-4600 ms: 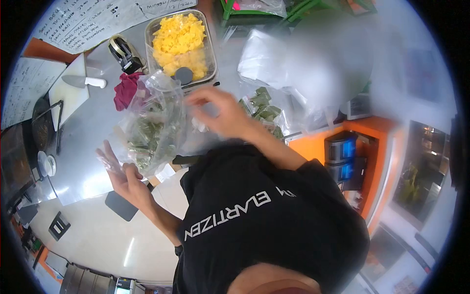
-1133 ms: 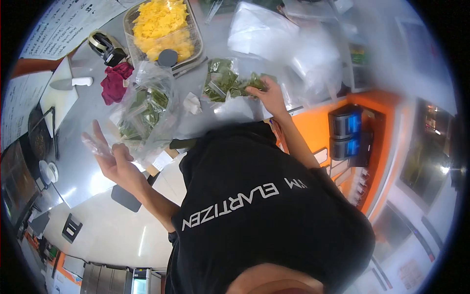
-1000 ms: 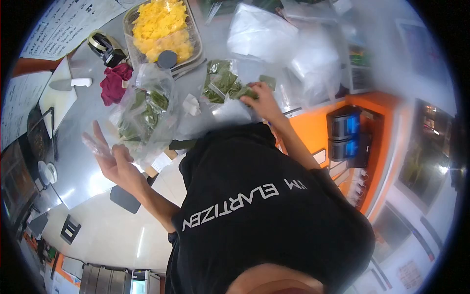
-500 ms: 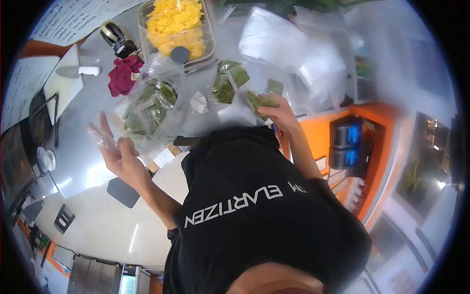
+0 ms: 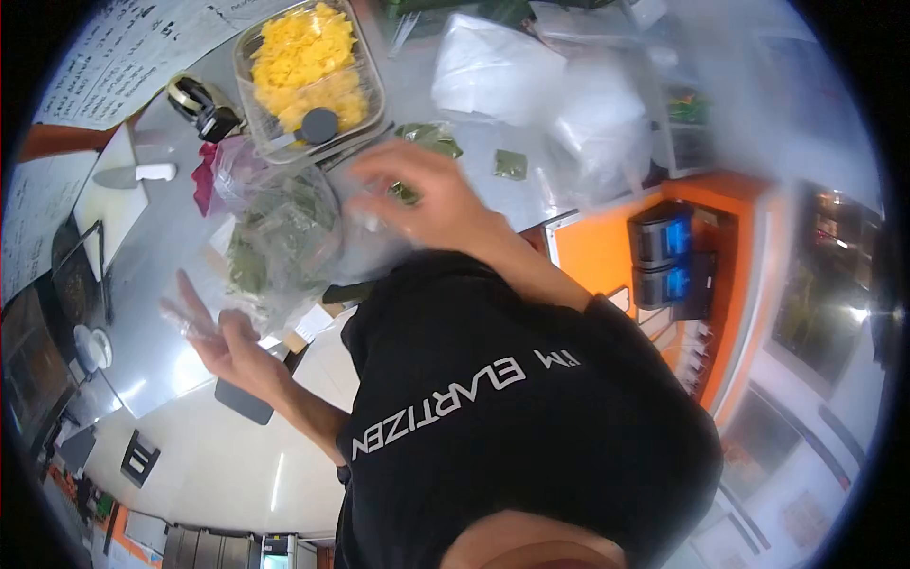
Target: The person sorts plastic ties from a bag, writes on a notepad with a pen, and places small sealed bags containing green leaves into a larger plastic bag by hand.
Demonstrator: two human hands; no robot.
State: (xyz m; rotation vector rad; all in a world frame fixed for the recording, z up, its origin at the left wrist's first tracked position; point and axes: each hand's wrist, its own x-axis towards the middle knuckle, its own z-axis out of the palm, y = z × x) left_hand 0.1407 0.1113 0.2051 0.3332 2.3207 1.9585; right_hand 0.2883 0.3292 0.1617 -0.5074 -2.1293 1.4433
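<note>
On the left, my left hand (image 5: 223, 341) is raised beside a clear plastic bag (image 5: 294, 223) of green leafy packets. Its index finger points out, and a piece of clear plastic film (image 5: 185, 321) shows at its other fingers. My right hand (image 5: 422, 190), blurred by motion, reaches over the table just right of the bag. Its fingers are curved and apart, and I see nothing gripped in them. Beyond it lie flat green leaf packets (image 5: 431, 138), partly hidden by the hand. Another small green packet (image 5: 510, 164) lies farther right.
A clear tub of yellow pieces (image 5: 308, 66) stands at the back, a dark round lid (image 5: 318, 125) against it. Leftward are a tape dispenser (image 5: 201, 104), a maroon cloth (image 5: 204, 178) and a knife (image 5: 136, 175) on a white board. White plastic bags (image 5: 493, 71) lie back right.
My right hand has swung left from the right-hand packets toward the bag; the green packet it held is no longer visible in it. My left hand sits slightly lower in view, as the view shifts.
</note>
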